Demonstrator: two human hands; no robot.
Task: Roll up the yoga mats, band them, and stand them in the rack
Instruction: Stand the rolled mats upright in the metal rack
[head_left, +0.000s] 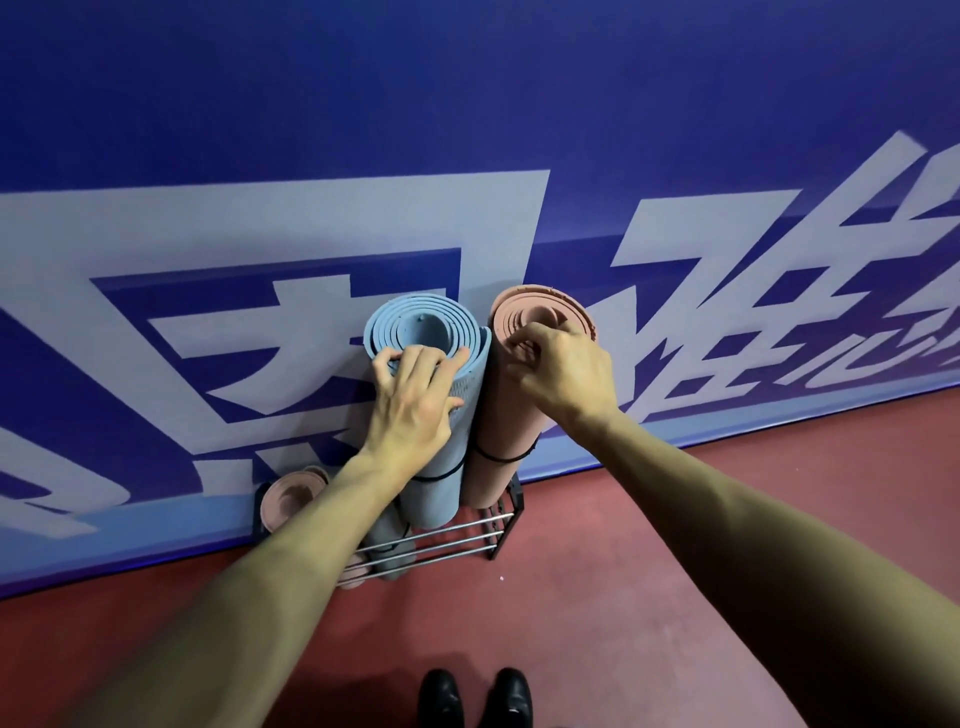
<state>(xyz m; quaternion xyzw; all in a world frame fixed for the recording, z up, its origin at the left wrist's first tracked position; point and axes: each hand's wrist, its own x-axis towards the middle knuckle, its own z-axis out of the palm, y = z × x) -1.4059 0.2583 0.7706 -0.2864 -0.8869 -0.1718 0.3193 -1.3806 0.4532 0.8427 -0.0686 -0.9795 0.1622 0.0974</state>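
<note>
A rolled blue mat (415, 325) and a rolled pink mat (511, 421) stand upright side by side in a black wire rack (496, 525) against the wall. Each has a thin black band (498, 457) around its middle. My left hand (415, 402) grips the near top rim of the blue mat, fingers curled over its edge. My right hand (563, 371) grips the top of the pink mat, fingers hooked into its coil. A shorter pink roll (288, 499) and a grey roll (387, 530) sit lower in the rack, partly hidden by my left forearm.
Behind the rack runs a blue wall (467, 104) with large pale lettering. The floor (623, 597) is dark red. My two black shoes (475, 699) show at the bottom edge, a step back from the rack.
</note>
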